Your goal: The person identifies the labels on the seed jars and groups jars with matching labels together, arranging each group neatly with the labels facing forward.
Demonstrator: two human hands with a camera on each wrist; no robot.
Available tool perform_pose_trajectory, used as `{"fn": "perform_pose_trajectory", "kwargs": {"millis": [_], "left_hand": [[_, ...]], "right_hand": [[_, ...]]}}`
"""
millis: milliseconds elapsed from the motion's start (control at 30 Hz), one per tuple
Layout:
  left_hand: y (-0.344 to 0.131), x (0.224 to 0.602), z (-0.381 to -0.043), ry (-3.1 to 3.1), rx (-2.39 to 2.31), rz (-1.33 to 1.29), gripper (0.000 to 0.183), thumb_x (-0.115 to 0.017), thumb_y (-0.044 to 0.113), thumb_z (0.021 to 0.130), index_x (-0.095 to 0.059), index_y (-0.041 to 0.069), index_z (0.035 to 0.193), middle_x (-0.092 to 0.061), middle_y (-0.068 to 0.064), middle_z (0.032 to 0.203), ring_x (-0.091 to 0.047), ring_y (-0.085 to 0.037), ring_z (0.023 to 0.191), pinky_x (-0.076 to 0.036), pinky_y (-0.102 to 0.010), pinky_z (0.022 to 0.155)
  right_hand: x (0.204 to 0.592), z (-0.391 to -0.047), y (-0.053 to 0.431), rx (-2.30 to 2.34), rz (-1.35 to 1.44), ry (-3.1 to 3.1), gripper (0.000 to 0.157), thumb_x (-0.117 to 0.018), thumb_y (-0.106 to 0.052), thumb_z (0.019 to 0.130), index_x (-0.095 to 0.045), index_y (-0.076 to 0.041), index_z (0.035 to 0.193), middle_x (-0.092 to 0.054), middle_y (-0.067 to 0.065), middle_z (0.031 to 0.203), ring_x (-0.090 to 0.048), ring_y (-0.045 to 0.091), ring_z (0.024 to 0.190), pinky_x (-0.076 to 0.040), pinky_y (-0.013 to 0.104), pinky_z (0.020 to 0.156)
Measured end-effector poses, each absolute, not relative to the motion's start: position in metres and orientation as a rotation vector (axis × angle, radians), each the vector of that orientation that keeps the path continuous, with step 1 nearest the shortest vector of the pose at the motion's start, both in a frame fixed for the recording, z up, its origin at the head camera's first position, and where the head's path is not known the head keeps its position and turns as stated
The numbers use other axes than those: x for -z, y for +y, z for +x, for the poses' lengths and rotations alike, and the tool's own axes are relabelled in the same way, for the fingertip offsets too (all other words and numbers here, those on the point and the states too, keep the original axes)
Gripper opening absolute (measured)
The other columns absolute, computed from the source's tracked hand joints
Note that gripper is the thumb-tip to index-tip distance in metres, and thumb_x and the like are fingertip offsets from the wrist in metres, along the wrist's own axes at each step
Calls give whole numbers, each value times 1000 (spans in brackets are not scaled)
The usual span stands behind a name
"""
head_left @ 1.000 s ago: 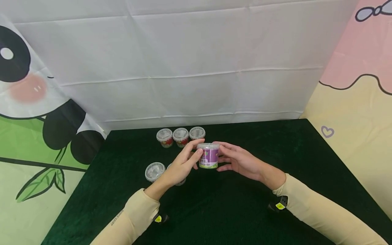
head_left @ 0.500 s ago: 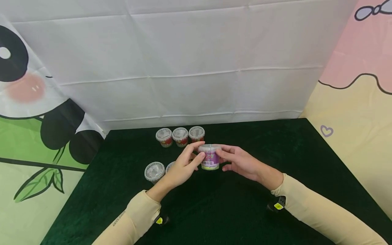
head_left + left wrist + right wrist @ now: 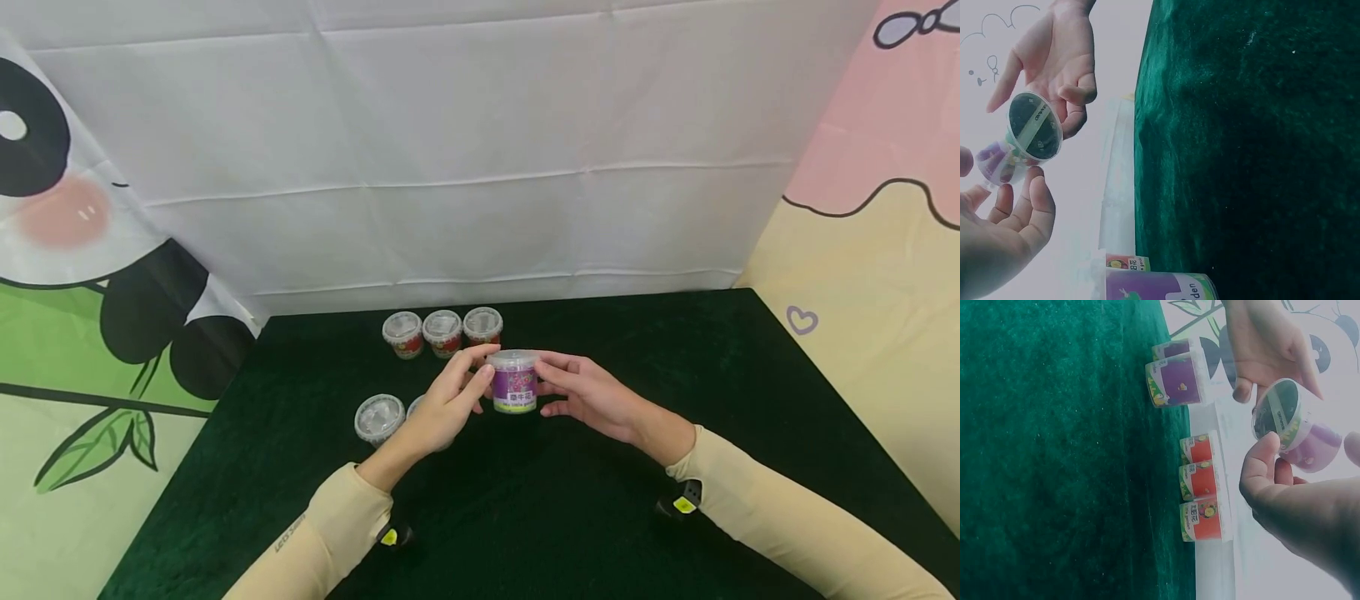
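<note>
A small clear plastic cup (image 3: 515, 382) with a lid and a purple label is upright above the table, between my two hands. My left hand (image 3: 448, 402) holds its left side, with thumb and fingers on it. On the right side, my right hand (image 3: 592, 398) grips it with the thumb in front and fingers behind. In the left wrist view the cup's round base (image 3: 1035, 127) shows. Close behind my left forearm stand two more lidded cups, one (image 3: 379, 419) in plain sight and the other (image 3: 416, 406) mostly hidden by the hand.
Three cups with red labels (image 3: 443, 333) stand in a row near the back edge of the dark green cloth table (image 3: 570, 517). A white cloth backdrop (image 3: 465, 167) rises behind. Printed cloths flank both sides.
The cup has turned between my fingers, so its flower picture and lettering now face the head camera. Cup and right thumb shifted slightly; the other cups have stayed in place.
</note>
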State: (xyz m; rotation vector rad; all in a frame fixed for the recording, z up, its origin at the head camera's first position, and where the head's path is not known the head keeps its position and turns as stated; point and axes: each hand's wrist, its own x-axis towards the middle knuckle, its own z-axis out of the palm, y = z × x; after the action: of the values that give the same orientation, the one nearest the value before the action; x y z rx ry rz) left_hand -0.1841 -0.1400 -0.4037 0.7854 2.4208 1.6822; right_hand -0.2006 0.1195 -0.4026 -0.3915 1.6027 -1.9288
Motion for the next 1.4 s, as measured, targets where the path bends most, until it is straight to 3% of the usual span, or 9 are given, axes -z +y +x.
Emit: {"fn": "perform_pose_trajectory", "kwargs": {"millis": [400,800,967,1100,1300,1400], "left_hand": [[-142,403,-184,2404,-1693,767,42,-38,30,112,-41,16,151,-54,-10,130,-61,-25,101,-56,-43,79],[-159,396,-189,2431,-1464,797,45,-40,32,111,-39,14,152,-54,-11,131,-64,-25,106,-56,-41,82],[-170,395,-193,2477,-1324,877,45,-44,34,110,-43,15,151,-57,-6,130,-63,-29,108,-55,-39,85],[-180,397,-195,2564,-1174,1018,44,-48,33,109,-47,18,150,-58,-1,131,-62,-23,111,-54,-38,90],[-190,402,-197,2604,-1032,1189,45,-53,30,108,-49,14,150,-53,-2,142,-58,-22,123,-51,-48,99],[-193,405,-196,2607,-1020,1210,45,-55,29,107,-50,12,148,-54,-3,144,-56,-21,127,-50,-48,101]], "right_hand": [[401,-199,117,1932,-387,1583,56,-50,-31,107,-34,-6,154,-47,14,141,-51,29,122,-49,41,97],[406,-204,114,1862,-432,1655,58,-53,-29,106,-33,-7,156,-45,16,145,-50,32,123,-49,40,96],[413,-208,112,1803,-477,1720,56,-53,-29,106,-35,-9,156,-45,16,147,-49,33,127,-50,43,98],[420,-212,111,1766,-521,1766,58,-58,-25,105,-35,-10,156,-45,15,147,-51,32,128,-51,44,99],[431,-215,108,1688,-624,1821,66,-65,-21,101,-32,-9,158,-46,15,149,-56,30,123,-53,44,97],[436,-218,106,1656,-690,1875,69,-68,-22,99,-34,-10,157,-47,14,148,-60,29,120,-54,43,94]]}}
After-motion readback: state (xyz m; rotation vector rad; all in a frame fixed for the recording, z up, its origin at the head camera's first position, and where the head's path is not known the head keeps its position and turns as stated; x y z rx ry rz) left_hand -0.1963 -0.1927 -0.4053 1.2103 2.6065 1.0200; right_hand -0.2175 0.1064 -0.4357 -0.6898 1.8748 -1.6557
